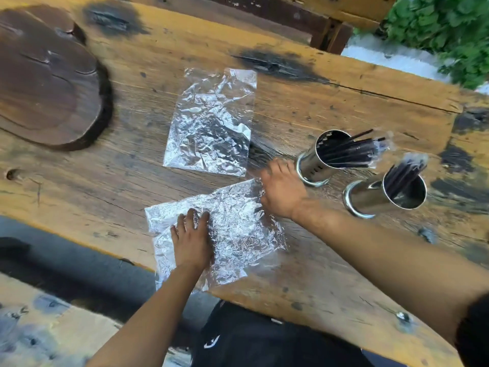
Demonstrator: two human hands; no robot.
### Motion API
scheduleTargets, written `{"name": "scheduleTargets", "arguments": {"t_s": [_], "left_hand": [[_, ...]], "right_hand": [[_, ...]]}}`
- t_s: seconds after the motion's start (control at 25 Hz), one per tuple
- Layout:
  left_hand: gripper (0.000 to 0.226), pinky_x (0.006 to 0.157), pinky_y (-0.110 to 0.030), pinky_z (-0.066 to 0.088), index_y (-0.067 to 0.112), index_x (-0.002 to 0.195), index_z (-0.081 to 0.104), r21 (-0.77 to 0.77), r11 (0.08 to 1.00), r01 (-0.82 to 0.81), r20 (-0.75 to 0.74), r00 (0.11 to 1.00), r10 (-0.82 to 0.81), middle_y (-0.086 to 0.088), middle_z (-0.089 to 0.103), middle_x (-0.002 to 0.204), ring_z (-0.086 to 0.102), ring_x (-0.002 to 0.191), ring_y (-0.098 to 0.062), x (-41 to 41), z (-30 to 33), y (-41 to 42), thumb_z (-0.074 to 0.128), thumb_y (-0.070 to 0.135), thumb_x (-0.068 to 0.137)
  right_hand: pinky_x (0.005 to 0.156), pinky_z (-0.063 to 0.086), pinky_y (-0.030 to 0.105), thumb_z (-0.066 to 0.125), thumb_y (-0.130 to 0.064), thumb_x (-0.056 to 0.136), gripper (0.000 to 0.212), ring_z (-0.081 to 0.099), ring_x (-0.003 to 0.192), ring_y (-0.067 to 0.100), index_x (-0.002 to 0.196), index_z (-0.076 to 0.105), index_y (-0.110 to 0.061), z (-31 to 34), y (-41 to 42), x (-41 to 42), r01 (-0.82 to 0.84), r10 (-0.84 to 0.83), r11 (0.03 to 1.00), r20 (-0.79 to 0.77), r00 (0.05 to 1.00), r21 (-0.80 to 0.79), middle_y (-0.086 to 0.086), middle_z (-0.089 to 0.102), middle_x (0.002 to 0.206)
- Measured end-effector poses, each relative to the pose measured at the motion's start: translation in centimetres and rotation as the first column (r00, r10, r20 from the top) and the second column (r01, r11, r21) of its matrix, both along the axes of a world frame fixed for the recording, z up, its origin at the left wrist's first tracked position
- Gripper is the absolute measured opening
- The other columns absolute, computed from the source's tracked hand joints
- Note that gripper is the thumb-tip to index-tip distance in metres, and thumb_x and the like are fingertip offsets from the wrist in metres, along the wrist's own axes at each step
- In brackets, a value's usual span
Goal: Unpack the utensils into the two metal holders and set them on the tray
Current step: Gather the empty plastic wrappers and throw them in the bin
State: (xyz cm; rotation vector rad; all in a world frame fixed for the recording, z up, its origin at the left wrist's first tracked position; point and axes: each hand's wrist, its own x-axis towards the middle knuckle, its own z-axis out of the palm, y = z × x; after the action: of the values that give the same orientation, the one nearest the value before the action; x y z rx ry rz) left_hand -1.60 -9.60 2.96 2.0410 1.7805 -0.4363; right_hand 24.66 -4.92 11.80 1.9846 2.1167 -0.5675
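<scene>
Both metal holders loaded with utensils; the emptied wrappers being flattened on the tabletop (304, 263).

The near wrapper (238, 231) serves as landmark. The left hand (191, 241) lies released upon it, fingers straight, pressing it flat, presumably so it cannot slide. The right hand (280, 190) rests at its far right corner; whether it pinches the edge cannot be told. Beyond it lies a second wrapper (211, 120), flat and apparently empty. To its right stand the first holder (317, 165) and, further right, the second holder (381, 194), each filled with dark utensils (349, 152). The wooden tray (47, 80) sits far to its upper left, well apart from both holders, so their transfer appears to remain.
</scene>
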Motion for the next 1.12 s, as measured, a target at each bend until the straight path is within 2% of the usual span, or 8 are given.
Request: {"name": "scheduleTargets", "arguments": {"t_s": [0.12,0.2,0.36,0.56,0.76,0.92,1.04,1.12], "left_hand": [[0.07,0.119,-0.061,0.025,0.032,0.152,0.037,0.022,0.999,-0.025,0.03,0.999,0.025,-0.01,0.024,0.166,0.018,0.151,-0.042,-2.5,-0.7,1.0,0.062,0.026,0.087],[0.074,0.123,-0.061,0.019,0.034,0.155,0.031,-0.004,0.996,-0.09,0.043,0.995,0.09,-0.009,0.017,0.169,0.012,0.154,-0.039,-4.0,-1.3,2.0,0.057,0.049,0.087],[0.105,0.125,-0.061,-0.001,0.029,0.162,0.011,0.004,0.994,-0.108,0.028,0.994,0.108,-0.008,-0.004,0.172,-0.01,0.157,-0.037,-5.6,-2.4,4.7,0.036,0.089,0.079],[0.111,0.118,-0.071,-0.011,0.049,0.157,-0.013,-0.003,0.998,-0.056,0.009,0.998,0.057,-0.016,-0.03,0.165,-0.035,0.148,-0.045,-6.0,-3.4,6.2,0.029,0.101,0.068],[0.11,0.116,-0.077,-0.006,0.05,0.156,-0.016,-0.021,0.999,-0.04,-0.011,0.999,0.04,-0.023,-0.028,0.164,-0.033,0.146,-0.053,-6.0,-4.0,6.8,0.029,0.101,0.07],[0.1,0.117,-0.076,-0.002,0.051,0.157,-0.011,-0.03,0.997,-0.064,-0.011,0.998,0.064,-0.023,-0.02,0.167,-0.026,0.149,-0.053,-5.8,-3.2,7.2,0.029,0.095,0.076],[0.088,0.12,-0.072,0.001,0.05,0.158,-0.005,-0.082,0.994,-0.066,-0.042,0.997,0.062,-0.021,-0.014,0.169,-0.017,0.152,-0.051,-5.2,-1.9,7.8,0.03,0.086,0.085],[0.077,0.121,-0.068,0.012,0.047,0.159,0.008,-0.072,0.996,-0.046,-0.063,0.997,0.042,-0.018,0.0,0.17,-0.002,0.154,-0.048,-5.0,-1.2,7.6,0.033,0.077,0.092]], "right_hand": [[0.126,0.017,0.056,0.062,-0.032,0.089,0.069,0.021,0.152,0.039,0.15,0.037,-0.012,-3.9,3.0,-2.9,-0.014,0.008,0.997,-0.085,0.996,-0.07,0.02,0.029,0.159],[0.126,0.014,0.057,0.055,-0.039,0.095,0.073,0.009,0.156,0.039,0.158,0.026,-0.017,-5.8,5.2,-4.2,-0.023,0.014,0.996,-0.105,0.994,-0.084,0.021,0.016,0.166],[0.123,0.002,0.066,0.044,-0.052,0.1,0.076,-0.006,0.156,0.04,0.163,0.011,-0.025,-8.7,11.1,-5.6,-0.09,0.089,0.996,-0.069,0.994,-0.014,0.014,0.002,0.17],[0.118,-0.004,0.071,0.033,-0.071,0.097,0.085,-0.013,0.154,0.047,0.163,-0.003,-0.031,-10.6,19.6,-7.7,-0.011,0.011,1.0,-0.018,1.0,-0.009,0.01,-0.014,0.17],[0.115,-0.002,0.076,0.038,-0.076,0.092,0.089,-0.017,0.151,0.052,0.16,-0.007,-0.041,-12.5,24.2,-8.2,0.056,-0.057,0.997,-0.019,0.998,-0.052,0.007,-0.017,0.17],[0.117,0.001,0.074,0.044,-0.064,0.096,0.077,-0.011,0.152,0.053,0.161,0.01,-0.041,-12.7,23.6,-8.8,0.08,-0.081,0.994,-0.004,0.997,-0.068,0.008,-0.005,0.171],[0.119,0.016,0.069,0.051,-0.037,0.1,0.058,0.007,0.152,0.051,0.155,0.033,-0.033,-11.3,22.4,-9.5,0.072,-0.073,0.996,-0.03,0.997,-0.045,0.01,0.014,0.168],[0.115,0.029,0.064,0.057,-0.01,0.094,0.057,0.023,0.146,0.047,0.148,0.043,-0.025,-10.1,21.2,-9.5,0.062,-0.062,0.998,-0.036,0.997,-0.025,0.012,0.027,0.16]]}}
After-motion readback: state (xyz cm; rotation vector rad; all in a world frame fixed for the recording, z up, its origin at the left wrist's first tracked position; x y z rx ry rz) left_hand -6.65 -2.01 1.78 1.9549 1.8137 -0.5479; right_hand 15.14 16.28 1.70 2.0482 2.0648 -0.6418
